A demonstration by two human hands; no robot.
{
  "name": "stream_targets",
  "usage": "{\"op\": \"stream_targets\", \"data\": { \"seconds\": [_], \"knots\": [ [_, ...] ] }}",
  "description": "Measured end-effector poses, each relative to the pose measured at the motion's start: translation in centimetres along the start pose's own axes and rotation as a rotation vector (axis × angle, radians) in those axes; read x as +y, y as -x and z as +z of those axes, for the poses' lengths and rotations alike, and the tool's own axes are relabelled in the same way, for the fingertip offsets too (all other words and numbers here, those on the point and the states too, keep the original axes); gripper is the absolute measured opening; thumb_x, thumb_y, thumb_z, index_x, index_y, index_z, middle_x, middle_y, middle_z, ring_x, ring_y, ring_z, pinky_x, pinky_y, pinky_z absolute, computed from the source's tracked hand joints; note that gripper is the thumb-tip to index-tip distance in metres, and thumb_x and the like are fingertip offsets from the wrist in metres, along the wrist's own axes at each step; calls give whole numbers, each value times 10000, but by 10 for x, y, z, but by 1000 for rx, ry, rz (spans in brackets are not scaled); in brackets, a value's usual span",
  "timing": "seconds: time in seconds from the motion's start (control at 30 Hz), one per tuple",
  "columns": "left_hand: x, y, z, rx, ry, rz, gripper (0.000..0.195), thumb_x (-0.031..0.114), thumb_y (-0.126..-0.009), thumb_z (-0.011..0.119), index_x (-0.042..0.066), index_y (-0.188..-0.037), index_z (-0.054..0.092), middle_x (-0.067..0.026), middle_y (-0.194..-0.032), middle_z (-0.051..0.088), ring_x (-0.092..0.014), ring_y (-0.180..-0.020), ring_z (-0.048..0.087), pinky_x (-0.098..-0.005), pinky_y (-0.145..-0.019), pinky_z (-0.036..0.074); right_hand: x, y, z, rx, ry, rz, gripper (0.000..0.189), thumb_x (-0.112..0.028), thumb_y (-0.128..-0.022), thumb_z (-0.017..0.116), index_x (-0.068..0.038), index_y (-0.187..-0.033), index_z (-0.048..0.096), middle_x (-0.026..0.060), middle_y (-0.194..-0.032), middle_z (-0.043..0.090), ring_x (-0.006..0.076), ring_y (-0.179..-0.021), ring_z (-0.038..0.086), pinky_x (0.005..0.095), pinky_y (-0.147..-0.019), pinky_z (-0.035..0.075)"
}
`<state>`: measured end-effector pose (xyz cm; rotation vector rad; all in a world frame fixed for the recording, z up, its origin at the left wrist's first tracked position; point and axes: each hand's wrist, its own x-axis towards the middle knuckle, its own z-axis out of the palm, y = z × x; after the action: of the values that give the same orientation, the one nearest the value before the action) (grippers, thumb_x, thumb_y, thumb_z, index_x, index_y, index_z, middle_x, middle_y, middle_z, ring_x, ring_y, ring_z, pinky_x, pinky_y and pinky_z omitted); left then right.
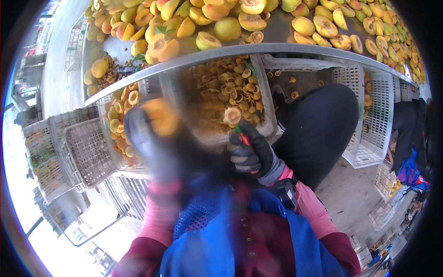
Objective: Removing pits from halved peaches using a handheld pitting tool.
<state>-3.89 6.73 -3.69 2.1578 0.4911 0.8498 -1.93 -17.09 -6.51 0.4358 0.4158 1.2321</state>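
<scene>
My left hand, in a dark glove and blurred, holds a yellow-orange peach half over the left side of my lap. In my right hand, gloved in black and grey, is a small tool with a red and green handle. A pale, ragged piece of cut peach pit shows at the tool's tip; whether it is stuck there or lies behind it, I cannot tell. Beneath the hands, between my knees, a plastic crate holds many pit pieces and hollow scraps.
A metal-edged table ahead carries whole and halved peaches. Left, a crate holds peach halves beside a tilted white basket. On the right stands a white perforated crate; beyond it is another person's leg.
</scene>
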Motion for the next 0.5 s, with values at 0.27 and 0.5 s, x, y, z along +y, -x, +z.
{"op": "stream_targets", "data": {
  "seconds": [0.27,0.5],
  "knots": [
    [39,-98,1,-200,-769,58,520,334,-753,697,35,-1151,546,-150,-1072,562,-213,-814,601,-315,-733,471,-6,-7,-5,232,57,10,477,-508,-927,326,-85,-851,532,-28,-529,286,70,-378,244,217,-309,235],
    [37,-135,87,-584,-826,30,448,429,-702,688,79,-968,601,-133,-885,641,-277,-820,628,-377,-713,491,-16,-10,0,648,404,-183,443,-564,-865,434,-136,-816,537,-47,-515,343,57,-343,251,209,-301,211]
  ]
}}
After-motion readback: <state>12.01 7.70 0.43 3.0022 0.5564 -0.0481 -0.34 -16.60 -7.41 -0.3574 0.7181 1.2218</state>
